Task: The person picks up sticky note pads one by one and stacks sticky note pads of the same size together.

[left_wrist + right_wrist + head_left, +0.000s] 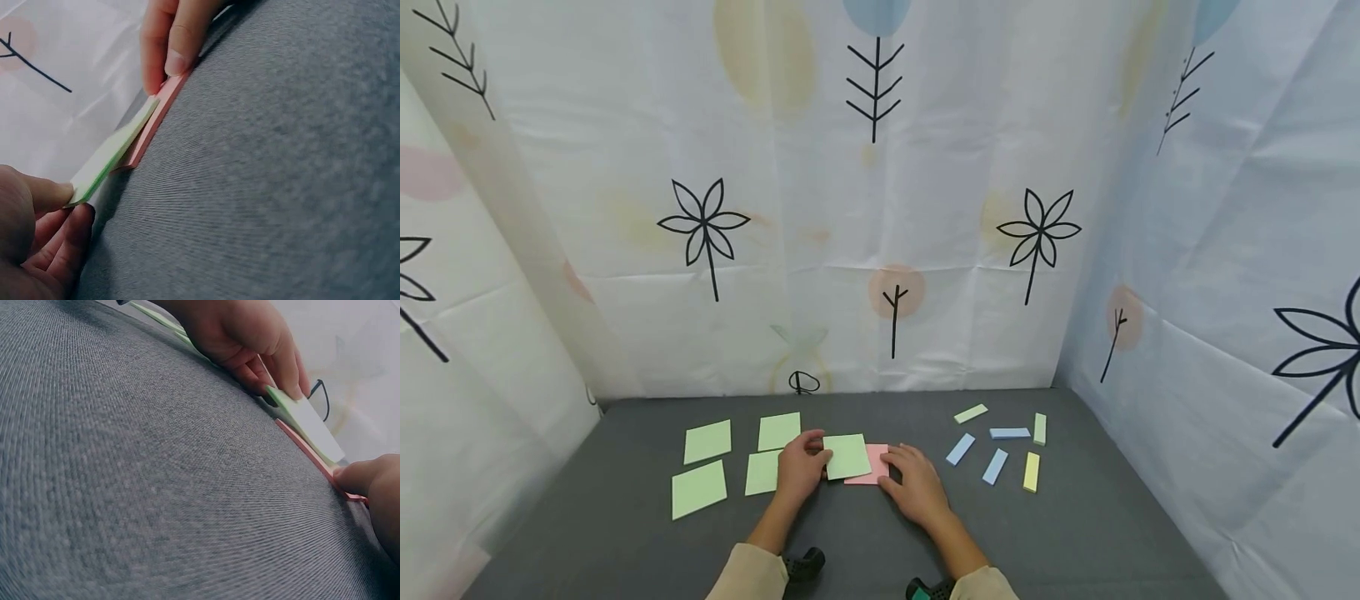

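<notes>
My left hand (799, 471) pinches a light green sticky note pad (847, 457) at its left edge, thumb on top and fingers below. The green pad is tilted, its right side overlapping a pink sticky note pad (877, 464) on the table. At the pink pad's right end, my right hand (917, 487) holds it between thumb and fingers. From the left wrist view, the pink pad (164, 112) lies flat beneath the raised green pad (115, 149). In the right wrist view the right thumb (357, 477) presses the pink pad's end.
Several other green pads lie to the left, one (762, 473) partly behind my left hand. On the right are small strips: blue (960, 449), green (1040, 428) and yellow (1032, 472). Patterned white curtains (955, 333) border the grey table (1105, 525) at the back and sides.
</notes>
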`<state>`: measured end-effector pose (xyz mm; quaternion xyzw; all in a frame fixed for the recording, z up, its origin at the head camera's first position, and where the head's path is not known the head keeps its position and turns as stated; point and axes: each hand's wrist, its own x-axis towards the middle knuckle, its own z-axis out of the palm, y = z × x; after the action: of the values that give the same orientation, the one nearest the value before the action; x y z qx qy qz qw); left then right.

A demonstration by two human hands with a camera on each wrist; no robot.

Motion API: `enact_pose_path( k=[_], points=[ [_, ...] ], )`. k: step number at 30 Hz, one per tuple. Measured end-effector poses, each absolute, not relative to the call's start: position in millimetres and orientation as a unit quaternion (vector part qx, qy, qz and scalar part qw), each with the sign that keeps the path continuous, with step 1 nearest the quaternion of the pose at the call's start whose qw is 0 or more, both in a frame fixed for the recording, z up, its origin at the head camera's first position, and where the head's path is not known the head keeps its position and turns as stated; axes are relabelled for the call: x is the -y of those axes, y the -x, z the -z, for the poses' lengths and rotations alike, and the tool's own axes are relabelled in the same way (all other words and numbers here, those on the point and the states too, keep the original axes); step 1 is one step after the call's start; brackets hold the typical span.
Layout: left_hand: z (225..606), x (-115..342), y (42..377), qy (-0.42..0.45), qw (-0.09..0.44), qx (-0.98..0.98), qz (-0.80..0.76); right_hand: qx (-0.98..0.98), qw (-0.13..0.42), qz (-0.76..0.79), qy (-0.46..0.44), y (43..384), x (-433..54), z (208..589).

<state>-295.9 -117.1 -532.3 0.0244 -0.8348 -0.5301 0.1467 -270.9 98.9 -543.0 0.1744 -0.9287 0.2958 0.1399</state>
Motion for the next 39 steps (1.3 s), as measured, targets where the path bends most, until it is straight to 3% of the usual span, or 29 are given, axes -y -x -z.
enact_pose_path(
  k=[10, 39],
  points=[
    [534, 108, 291, 0.003, 0.172, 0.872, 0.458, 0.927, 0.158, -0.29, -0.177, 273, -101, 545],
    [538, 80, 286, 0.028, 0.22, 0.925, 0.307, 0.93, 0.137, -0.29, -0.182, 273, -102, 543]
  ],
)
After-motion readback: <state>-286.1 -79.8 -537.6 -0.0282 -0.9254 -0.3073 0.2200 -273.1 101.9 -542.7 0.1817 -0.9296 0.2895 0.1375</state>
